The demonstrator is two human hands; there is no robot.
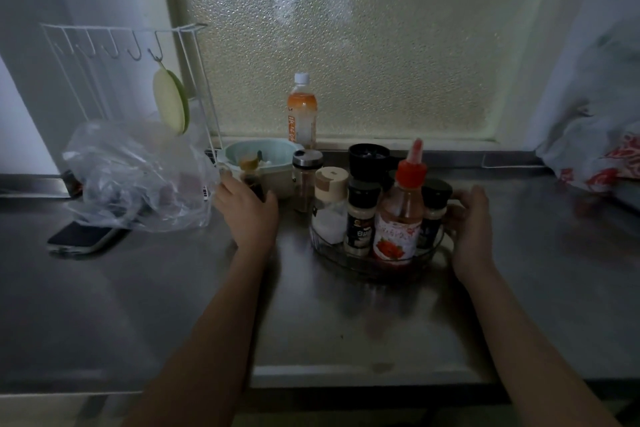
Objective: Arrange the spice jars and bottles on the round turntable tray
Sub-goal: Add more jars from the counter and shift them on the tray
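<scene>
The clear round turntable tray (429, 255) stands on the steel counter, right of centre. On it are a red-capped sauce bottle (401, 208), a white jar with a beige lid (329, 204), a black-capped shaker (361, 218), another black-capped jar (433, 208) and a black-lidded container (369, 158) at the back. My right hand (471, 218) rests against the tray's right rim. My left hand (247, 210) is shut on a small dark bottle with a yellowish cap (252, 177), left of the tray. A clear jar with a silver lid (306, 180) stands between that bottle and the tray.
A pale green bowl (277, 152) and an orange drink bottle (302, 114) stand at the back by the frosted window. A crumpled clear plastic bag (138, 177), a phone (86, 237) and a white wire hook rack (131, 45) sit at the left. A white bag (595, 152) lies at the far right.
</scene>
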